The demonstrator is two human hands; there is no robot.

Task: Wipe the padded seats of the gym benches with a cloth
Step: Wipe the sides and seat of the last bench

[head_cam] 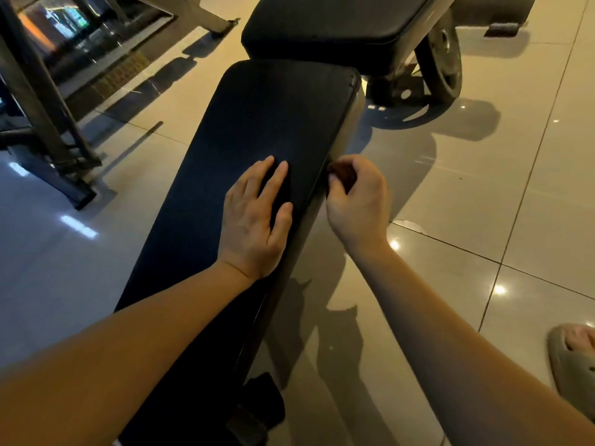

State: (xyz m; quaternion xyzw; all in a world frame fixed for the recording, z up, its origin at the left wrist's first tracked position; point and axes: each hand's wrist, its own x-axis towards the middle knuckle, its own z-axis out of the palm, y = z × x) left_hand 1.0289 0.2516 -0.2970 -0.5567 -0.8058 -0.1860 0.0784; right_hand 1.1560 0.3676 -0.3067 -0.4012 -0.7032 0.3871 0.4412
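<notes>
This is a gym. A long black padded bench (257, 130) stands right here, its separate seat pad (328, 24) beyond, a transport wheel (442, 56) on its frame. A steel machine frame (48, 123) stands at the left on the glossy tiled floor (483, 188).

Glossy beige floor tiles (483, 188) mirror small points of light. A dark metal machine frame (48, 123) stands on them at the left, with a glass wall (80, 27) behind it. A pale slipper (576, 365) on a foot shows at the lower right edge
</notes>
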